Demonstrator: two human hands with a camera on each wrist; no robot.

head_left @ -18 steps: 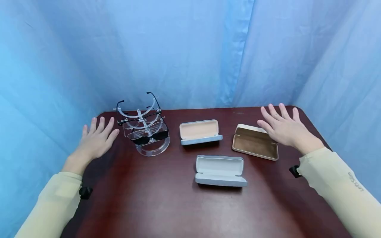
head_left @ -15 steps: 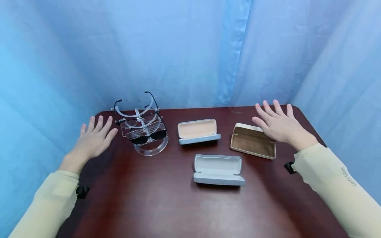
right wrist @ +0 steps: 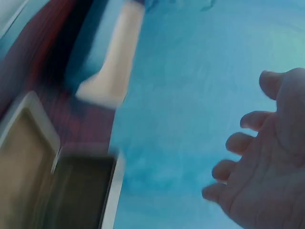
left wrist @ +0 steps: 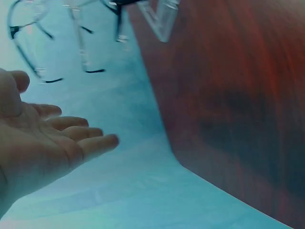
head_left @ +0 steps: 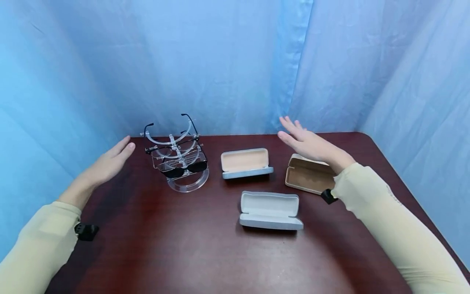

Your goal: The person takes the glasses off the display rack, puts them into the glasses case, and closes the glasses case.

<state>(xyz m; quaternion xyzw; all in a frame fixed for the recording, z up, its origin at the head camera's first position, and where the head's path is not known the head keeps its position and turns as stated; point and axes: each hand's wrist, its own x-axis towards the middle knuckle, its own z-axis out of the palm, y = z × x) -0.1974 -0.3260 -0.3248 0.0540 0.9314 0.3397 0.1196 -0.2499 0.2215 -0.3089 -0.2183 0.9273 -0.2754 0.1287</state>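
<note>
My left hand (head_left: 106,165) hovers over the table's left side with straight fingers and nothing in it. To its right stands a clear glasses display stand (head_left: 188,187) bearing black-framed glasses (head_left: 172,146) and dark sunglasses (head_left: 185,169). My right hand (head_left: 312,145), also holding nothing, is raised with its fingers extended above the brown-lined glasses case (head_left: 310,176), hiding part of its lid. In the right wrist view that hand (right wrist: 267,167) is apart from the cases. Two more glasses cases lie opened: a peach-lined one (head_left: 245,161) and a grey one (head_left: 271,210) nearer the front.
The dark red-brown table (head_left: 183,253) has rounded back corners. Blue curtains (head_left: 220,65) enclose its back and sides. A black wrist camera (head_left: 86,231) sits at the left sleeve and another (head_left: 328,197) at the right one.
My right hand has moved left, from the right side of the brown-lined case to above it. The left hand has turned sideways and shifted slightly left. The cases and stand stay put.
</note>
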